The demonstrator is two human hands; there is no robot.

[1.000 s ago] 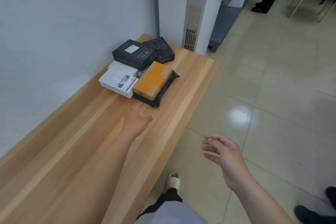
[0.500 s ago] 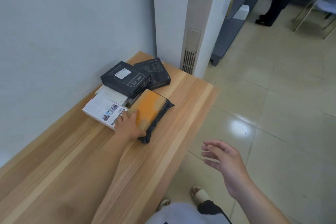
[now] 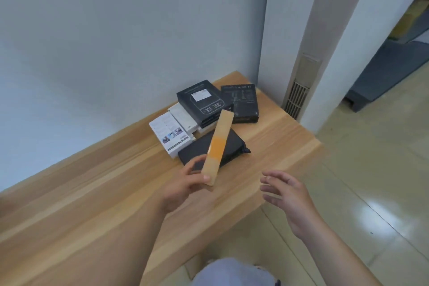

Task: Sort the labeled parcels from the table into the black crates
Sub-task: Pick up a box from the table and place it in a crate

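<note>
Item: flat cardboard parcel [image 3: 217, 148], tan with an orange band across its middle, held clear of the bench [image 3: 97, 204] by the left hand [image 3: 185, 183]. It is pinched at its near, lower end, thumb on the facing side and fingers curled behind; the rest projects unsupported. The long axis runs from that hand up and away toward the far pile, leaning slightly right, so that a narrow face is turned to the camera. No label can be read on the visible face. The right hand [image 3: 285, 195] is held open and empty, fingers loosely spread, just to the right of the parcel's gripped end and apart from it; of the two hands it is the free one and, by judgement, the one placed to take the far end or steady the item if it is to be turned for reading. Remaining stock on the bench, beyond the held parcel: a black soft-wrapped parcel [image 3: 234, 146] directly beneath and behind it; a white printed box [image 3: 168, 136] to the left, with a second white box [image 3: 183, 117] against it; a black box bearing a white label [image 3: 200, 102] stacked on these; another black box [image 3: 243, 102] to its right, near the wall corner. The black crates are not in view, so their direction cannot be told.
</note>
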